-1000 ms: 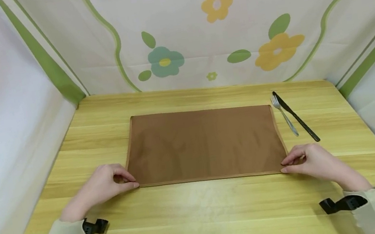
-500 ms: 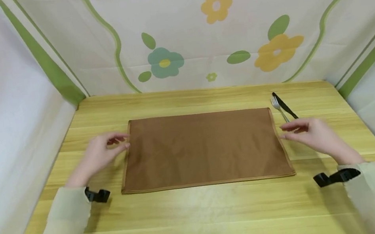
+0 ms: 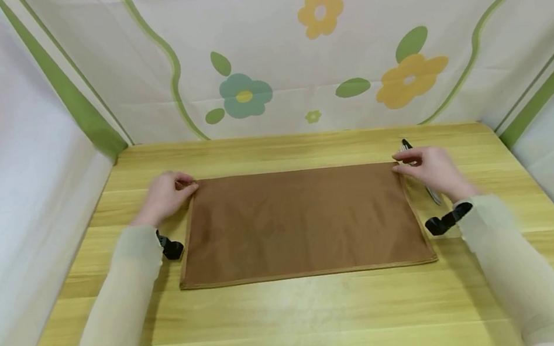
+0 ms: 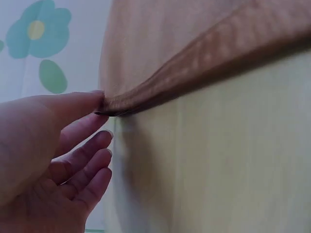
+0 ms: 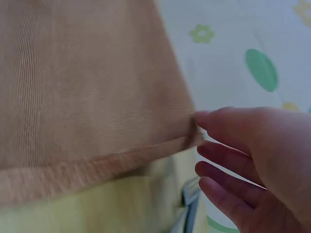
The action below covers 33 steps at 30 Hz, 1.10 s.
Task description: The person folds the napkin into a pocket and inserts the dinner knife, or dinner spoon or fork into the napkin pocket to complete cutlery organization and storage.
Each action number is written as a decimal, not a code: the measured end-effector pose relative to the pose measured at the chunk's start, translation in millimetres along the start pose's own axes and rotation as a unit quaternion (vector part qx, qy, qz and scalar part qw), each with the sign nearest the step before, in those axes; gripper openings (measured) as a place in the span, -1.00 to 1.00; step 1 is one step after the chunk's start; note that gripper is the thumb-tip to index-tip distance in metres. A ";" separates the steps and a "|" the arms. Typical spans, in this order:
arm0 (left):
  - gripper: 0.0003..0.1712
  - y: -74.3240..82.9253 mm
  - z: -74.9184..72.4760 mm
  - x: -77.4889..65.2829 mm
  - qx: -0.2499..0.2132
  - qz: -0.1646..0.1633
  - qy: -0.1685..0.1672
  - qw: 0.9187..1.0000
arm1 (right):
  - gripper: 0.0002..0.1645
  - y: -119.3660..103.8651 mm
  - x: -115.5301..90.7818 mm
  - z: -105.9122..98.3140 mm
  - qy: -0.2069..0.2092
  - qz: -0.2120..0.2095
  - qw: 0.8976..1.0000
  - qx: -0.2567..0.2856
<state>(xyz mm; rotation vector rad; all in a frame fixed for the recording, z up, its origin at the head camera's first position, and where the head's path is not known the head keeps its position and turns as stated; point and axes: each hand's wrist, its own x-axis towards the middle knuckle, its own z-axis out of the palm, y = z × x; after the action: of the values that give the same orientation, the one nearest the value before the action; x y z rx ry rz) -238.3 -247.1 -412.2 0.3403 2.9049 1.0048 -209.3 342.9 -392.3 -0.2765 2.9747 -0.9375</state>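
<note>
Right here a yellow wood-grain tabletop (image 3: 299, 329) is stretching out, its pale bands running from side to side. A brown cloth (image 3: 305, 222) with a lighter border is lying across the middle, its long sides running left to right and its far corners standing slightly off the wood. Near its right edge, a silver fork (image 3: 434, 196) and a black-ended knife (image 3: 407, 144) are lying close together, both partly hidden.

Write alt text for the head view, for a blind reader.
A person's left hand and right hand hold the far corners of a brown cloth on a wooden table. The right hand partly hides some cutlery; flowered fabric hangs behind.
</note>
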 end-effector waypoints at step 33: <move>-0.31 45.7 -2.0 20.2 -0.092 -0.013 0.050 0.994 | -0.44 -15.3 12.7 8.0 0.022 0.033 0.996 0.083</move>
<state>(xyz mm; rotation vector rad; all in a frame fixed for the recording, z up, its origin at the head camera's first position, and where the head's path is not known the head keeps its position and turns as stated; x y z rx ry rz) -249.5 -208.9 -382.0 0.2501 2.8627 1.3087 -218.7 323.9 -389.6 -0.1547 2.8999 -1.1892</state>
